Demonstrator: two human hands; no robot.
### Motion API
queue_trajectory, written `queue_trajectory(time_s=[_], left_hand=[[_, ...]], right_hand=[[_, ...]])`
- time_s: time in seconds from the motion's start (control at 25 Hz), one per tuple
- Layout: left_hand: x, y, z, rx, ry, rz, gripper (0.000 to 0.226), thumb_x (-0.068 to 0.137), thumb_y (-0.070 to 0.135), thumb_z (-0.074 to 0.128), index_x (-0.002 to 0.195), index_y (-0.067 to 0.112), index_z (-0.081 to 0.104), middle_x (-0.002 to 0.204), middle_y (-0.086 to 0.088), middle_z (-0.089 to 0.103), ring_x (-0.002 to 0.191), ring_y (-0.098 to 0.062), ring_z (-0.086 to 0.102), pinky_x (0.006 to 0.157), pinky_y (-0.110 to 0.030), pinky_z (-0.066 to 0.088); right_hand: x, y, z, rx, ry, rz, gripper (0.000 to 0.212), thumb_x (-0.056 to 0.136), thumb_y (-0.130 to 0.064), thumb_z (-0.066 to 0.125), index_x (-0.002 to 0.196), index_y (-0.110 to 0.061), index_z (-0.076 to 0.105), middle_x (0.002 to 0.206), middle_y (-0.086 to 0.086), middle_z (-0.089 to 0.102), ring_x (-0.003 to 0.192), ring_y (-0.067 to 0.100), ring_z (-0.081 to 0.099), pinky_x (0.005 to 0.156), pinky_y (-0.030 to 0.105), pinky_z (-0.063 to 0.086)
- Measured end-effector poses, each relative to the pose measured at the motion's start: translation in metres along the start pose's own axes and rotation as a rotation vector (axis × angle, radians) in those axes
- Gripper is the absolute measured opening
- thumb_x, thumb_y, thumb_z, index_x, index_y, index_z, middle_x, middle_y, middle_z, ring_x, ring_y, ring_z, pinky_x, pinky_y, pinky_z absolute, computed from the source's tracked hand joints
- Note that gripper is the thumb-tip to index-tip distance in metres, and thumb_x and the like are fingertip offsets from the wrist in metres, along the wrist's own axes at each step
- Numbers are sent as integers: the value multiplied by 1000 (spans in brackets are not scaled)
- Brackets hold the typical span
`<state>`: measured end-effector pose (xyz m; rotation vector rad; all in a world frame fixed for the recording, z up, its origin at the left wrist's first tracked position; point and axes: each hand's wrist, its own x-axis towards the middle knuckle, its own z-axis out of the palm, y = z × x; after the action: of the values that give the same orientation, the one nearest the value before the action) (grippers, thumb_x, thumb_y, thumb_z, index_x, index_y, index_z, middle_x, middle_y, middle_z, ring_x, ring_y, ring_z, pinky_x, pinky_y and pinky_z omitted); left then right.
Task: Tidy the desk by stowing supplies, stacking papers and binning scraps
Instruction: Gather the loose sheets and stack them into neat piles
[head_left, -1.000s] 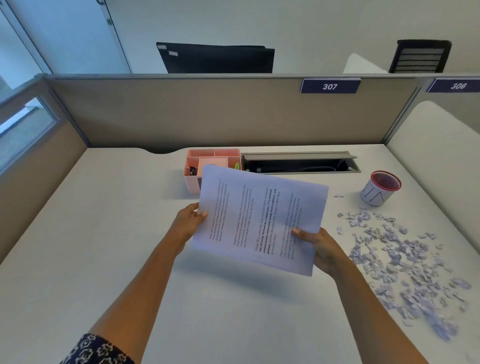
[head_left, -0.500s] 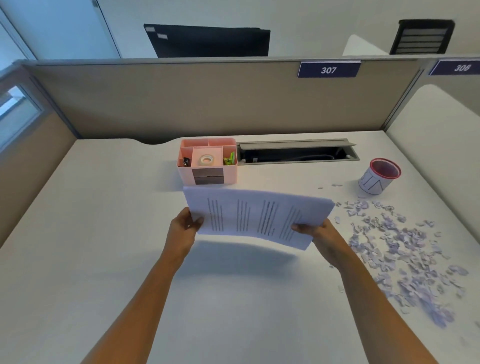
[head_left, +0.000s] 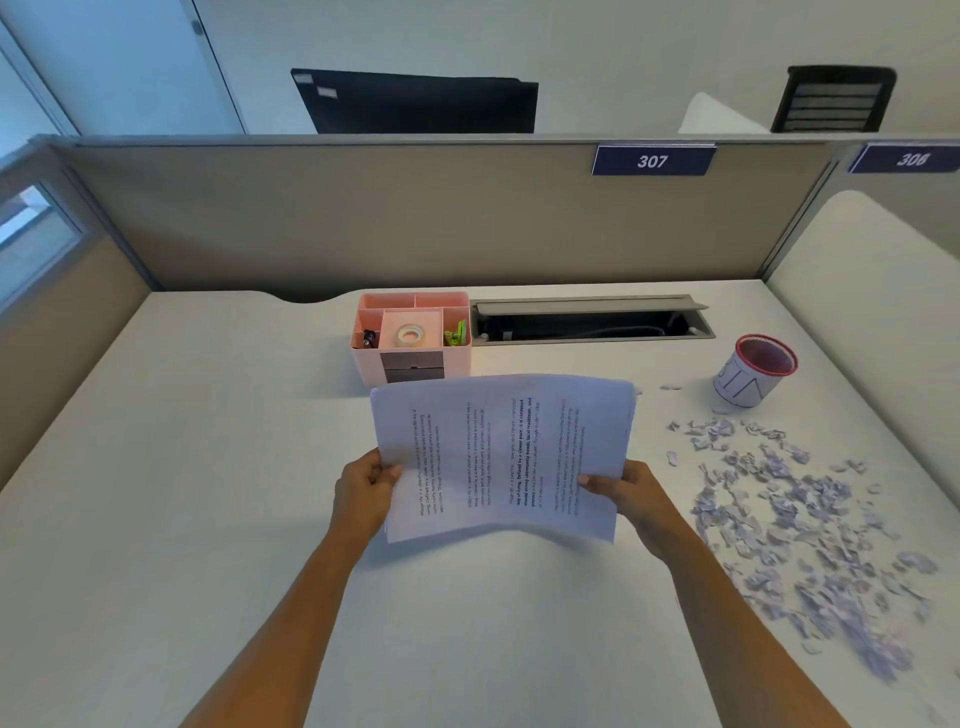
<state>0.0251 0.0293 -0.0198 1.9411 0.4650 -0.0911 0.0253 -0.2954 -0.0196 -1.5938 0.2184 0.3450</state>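
Hands: left hand (head_left: 363, 493), right hand (head_left: 631, 501) pinch paper stack (head_left: 498, 457) by its sides.
Room: desk (head_left: 208, 467) widest leftward; scraps (head_left: 789, 519) crowd right.
Count: one organizer (head_left: 364, 366), one cup (head_left: 745, 382).

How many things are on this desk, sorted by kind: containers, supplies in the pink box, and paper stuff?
Containers: 2 (pink organiser, red-rimmed cup)
Supplies in the organiser: 3 (tape roll, green item, black item)
Stack of papers: 1, held by left hand and right hand
Scatter of paper scraps: 1, pieces too many to count
Total: 7
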Motion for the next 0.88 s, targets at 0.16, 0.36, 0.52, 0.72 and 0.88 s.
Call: queue_trajectory(time_s=[0.16, 0.36, 0.52, 0.72, 0.88], left_hand=[[4, 9, 0, -105, 13, -94, 25, 97, 13, 55, 121, 9, 61, 111, -10, 67, 93, -28, 63, 85, -39, 51], [-4, 21, 3, -413, 15, -149, 22, 96, 5, 52, 114, 13, 62, 109, -12, 67, 96, -29, 62, 86, -43, 53], [-11, 31, 18, -641, 10, -182, 22, 96, 3, 53, 114, 10, 61, 105, -10, 67, 88, -22, 62, 73, -32, 53], [-25, 35, 42, -740, -60, -227, 22, 97, 5, 51, 114, 15, 61, 105, -7, 68, 93, -23, 64, 72, -33, 55], [-28, 32, 44, -759, -178, -289, 26, 97, 3, 50, 118, 12, 62, 108, -7, 68, 98, -24, 63, 74, -34, 53]], right_hand=[[3, -14, -8, 33, 58, -3, 29, 84, -14, 71, 113, -15, 68, 106, 4, 74, 97, 27, 69, 90, 47, 55], [1, -7, 2, 409, 247, 38, 44, 84, -17, 70, 126, -18, 56, 115, 9, 68, 111, 30, 62, 95, 49, 48], [-3, -22, 46, 507, 73, 31, 42, 91, -20, 62, 131, -15, 52, 119, 7, 69, 114, 29, 63, 100, 51, 46], [6, -47, 89, 561, 15, -122, 38, 91, -10, 61, 126, -23, 57, 122, 7, 67, 111, 30, 63, 91, 50, 54], [9, -55, 86, 530, 63, -189, 34, 93, -5, 56, 124, -18, 59, 120, 7, 69, 107, 29, 66, 88, 51, 55]])
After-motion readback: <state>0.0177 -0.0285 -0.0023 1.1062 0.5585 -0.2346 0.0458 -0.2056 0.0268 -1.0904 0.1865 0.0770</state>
